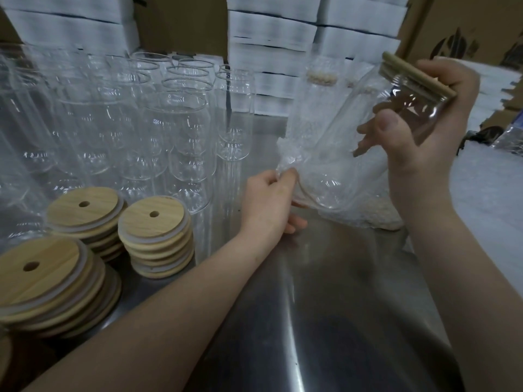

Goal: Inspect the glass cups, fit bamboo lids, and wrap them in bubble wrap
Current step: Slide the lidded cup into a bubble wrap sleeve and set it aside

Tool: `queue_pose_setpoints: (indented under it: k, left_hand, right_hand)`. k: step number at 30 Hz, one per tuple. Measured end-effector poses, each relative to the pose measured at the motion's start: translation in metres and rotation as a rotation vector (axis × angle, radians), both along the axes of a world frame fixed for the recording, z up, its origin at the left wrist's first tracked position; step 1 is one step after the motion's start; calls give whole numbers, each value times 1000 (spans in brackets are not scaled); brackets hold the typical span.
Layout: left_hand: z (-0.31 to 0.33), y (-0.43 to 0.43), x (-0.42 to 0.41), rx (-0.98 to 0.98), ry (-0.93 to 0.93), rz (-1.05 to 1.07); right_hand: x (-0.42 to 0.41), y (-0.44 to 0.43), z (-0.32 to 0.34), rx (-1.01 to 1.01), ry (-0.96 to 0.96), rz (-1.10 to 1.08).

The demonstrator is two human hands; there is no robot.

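Note:
My right hand grips a clear glass cup near its top, tilted with its base toward the lower left. A bamboo lid sits on the cup's mouth beside my fingers. The cup's lower part lies inside a bubble wrap bag. My left hand pinches the bag's crumpled edge at the cup's left. Both hands are held above a steel table.
Several open glass cups stand in rows at the left and back. Three stacks of bamboo lids sit at the near left. White boxes and brown cartons are piled behind. A white sheet pile lies at the right.

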State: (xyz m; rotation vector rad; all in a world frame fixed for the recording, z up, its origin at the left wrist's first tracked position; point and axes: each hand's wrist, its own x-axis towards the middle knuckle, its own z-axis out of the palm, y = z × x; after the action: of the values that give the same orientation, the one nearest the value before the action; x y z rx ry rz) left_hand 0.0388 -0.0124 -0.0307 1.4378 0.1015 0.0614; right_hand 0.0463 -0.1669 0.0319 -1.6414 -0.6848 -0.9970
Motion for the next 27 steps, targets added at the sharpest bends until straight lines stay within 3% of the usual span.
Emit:
queue_pose_setpoints:
  k: [5,10,18,23,27]
  left_hand:
    - [-6,-3,-3,82,-119,0]
    - [-12,-7,-7,292,-262,-11]
    - [2,0,-18,627,-699,135]
    - [-4,-2,-14,828,-642,192]
    - [-7,-1,-10,789,-654,199]
  right_hand:
    - [-2,3,-3,18,-42,-84]
    - [-3,10,-6,34,-36,-140]
    - [1,8,-8,102,14,-133]
    - [2,10,-11,106,43,-92]
    - [2,14,-15,45,39,-71]
